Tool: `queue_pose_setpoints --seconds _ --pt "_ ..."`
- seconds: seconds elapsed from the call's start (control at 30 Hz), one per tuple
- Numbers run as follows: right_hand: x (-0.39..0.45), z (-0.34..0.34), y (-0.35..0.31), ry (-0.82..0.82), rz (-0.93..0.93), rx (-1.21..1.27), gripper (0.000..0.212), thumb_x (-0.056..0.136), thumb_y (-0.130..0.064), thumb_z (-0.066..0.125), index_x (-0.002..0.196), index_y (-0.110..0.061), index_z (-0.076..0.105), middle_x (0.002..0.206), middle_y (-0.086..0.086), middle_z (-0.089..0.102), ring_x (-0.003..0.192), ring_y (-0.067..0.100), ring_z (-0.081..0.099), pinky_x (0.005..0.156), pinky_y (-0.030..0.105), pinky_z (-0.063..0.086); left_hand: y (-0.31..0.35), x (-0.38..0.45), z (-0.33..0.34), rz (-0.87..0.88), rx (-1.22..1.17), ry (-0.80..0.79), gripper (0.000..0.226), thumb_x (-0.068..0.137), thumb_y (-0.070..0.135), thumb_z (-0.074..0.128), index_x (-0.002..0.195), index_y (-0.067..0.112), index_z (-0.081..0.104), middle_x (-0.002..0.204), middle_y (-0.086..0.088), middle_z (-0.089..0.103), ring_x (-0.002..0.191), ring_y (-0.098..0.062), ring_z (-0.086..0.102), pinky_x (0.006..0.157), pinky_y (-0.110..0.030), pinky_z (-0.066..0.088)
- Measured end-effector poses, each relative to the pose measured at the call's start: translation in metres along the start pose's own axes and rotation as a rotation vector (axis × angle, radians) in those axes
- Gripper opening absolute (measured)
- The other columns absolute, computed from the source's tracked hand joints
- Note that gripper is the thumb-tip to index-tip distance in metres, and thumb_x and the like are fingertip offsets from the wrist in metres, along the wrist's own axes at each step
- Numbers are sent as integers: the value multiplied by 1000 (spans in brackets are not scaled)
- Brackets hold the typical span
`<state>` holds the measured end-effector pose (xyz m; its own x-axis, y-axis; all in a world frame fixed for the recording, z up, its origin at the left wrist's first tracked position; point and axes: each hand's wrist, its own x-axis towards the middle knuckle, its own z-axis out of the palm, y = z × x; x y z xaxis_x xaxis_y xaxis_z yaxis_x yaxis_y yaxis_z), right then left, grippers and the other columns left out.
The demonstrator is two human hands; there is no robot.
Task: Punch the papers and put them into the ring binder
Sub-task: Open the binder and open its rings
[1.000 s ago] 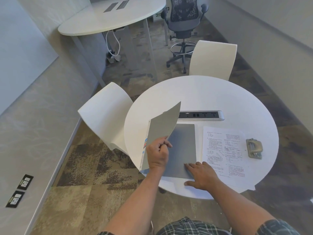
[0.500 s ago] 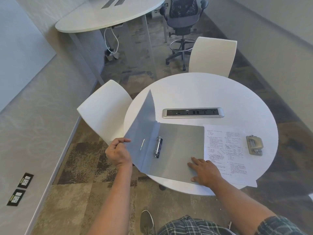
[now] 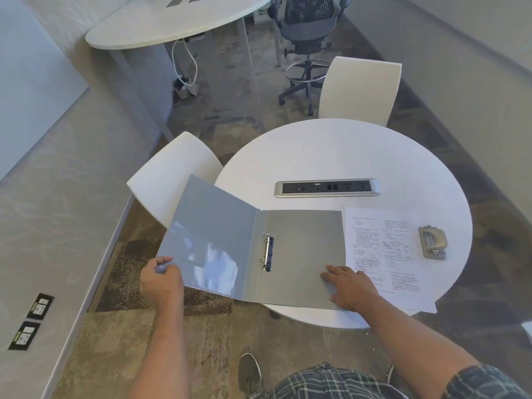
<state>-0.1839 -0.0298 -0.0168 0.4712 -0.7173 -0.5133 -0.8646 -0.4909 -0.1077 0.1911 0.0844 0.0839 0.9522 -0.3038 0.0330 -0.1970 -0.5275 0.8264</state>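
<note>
1. One round white table [image 3: 345, 151] fills the middle of the room; a silver socket strip [image 3: 327, 188] is set into its top; two white chairs stand at it, one on the far side [image 3: 359, 87], one on the left [image 3: 169, 180].
2. A grey binder [image 3: 302, 254] lies open at the table's near edge; its right half rests flat on the top, its left cover [image 3: 210, 223] hangs out past the rim over the carpet, shiny and reflecting light; the two metal rings [image 3: 267, 252] stand just right of the spine; whether they are open or closed I cannot tell.
3. The papers [image 3: 383, 254], printed sheets, lie flat on the table just right of the binder, their near corner jutting over the rim.
4. The left hand [image 3: 161, 283] grips the cover's near left corner, fingers curled round the edge, thumb on top.
5. The right hand [image 3: 349, 287] lies palm-down across the binder's near right corner and the papers' edge; its fingers are straight, slightly spread, pressing flat.
6. The punch [image 3: 432, 242], a small beige one, sits on the table just right of the papers, away from either hand.
</note>
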Motion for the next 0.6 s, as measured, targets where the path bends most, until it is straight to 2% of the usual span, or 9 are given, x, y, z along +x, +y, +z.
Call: queue_pose_setpoints --seconds 0.07,0.13,0.2,0.23,0.3,0.33,0.4,0.53,0.6 --pt "0 -1 1 0 5 13 71 97 -40 59 159 -36 24 169 -12 11 153 15 20 114 45 35 -13 5 -3 11 71 -43 37 83 -5 49 101 18 73 119 -14 61 79 -35 62 56 -33 47" --pt "0 -1 2 10 3 20 71 96 -39 60 158 -36 25 169 -12 12 152 15 22 113 45 36 -26 11 -3 -18 149 -105 42 84 -7 50 109 18 72 128 -15 50 69 -35 58 56 -36 49" --pt "1 0 3 15 4 23 71 96 -38 60 158 -36 25 169 -12 12 152 15 22 112 45 36 -37 18 0 -90 242 -180 43 86 -4 54 118 21 69 136 -16 39 71 -34 56 65 -41 54" --pt "1 1 3 15 5 25 71 96 -38 60 158 -36 26 169 -13 13 152 15 22 112 45 36 -41 21 2 -122 316 -220 41 89 0 56 121 22 68 140 -17 34 79 -36 55 74 -43 54" --pt "1 1 3 12 11 28 71 96 -38 61 157 -37 27 169 -13 13 152 15 22 112 45 36 -50 25 8 -139 549 -293 29 95 14 55 118 25 68 152 -20 22 115 -44 45 95 -49 46" --pt "2 0 2 8 14 29 70 95 -38 61 157 -37 28 169 -13 14 152 15 22 112 45 36 -54 26 12 -101 688 -321 25 97 20 51 114 27 69 158 -19 15 133 -45 32 105 -52 39" --pt "3 -2 1 1 17 22 69 94 -36 62 156 -37 31 168 -13 16 151 16 23 112 45 36 -61 24 22 77 941 -366 29 96 25 48 117 24 69 164 -15 13 147 -40 16 113 -53 31" --pt "5 -7 -3 9 22 5 63 91 -31 62 150 -34 40 163 -11 28 145 19 32 108 44 39 -51 6 56 484 1127 -585 53 91 22 54 141 8 48 152 -7 41 140 -31 37 108 -44 45" --pt "7 -9 -6 21 28 -9 58 89 -29 61 145 -32 45 155 -10 37 138 20 39 104 42 42 -43 -11 76 591 1142 -726 56 90 18 52 145 15 42 155 -8 33 141 -38 34 107 -46 46"
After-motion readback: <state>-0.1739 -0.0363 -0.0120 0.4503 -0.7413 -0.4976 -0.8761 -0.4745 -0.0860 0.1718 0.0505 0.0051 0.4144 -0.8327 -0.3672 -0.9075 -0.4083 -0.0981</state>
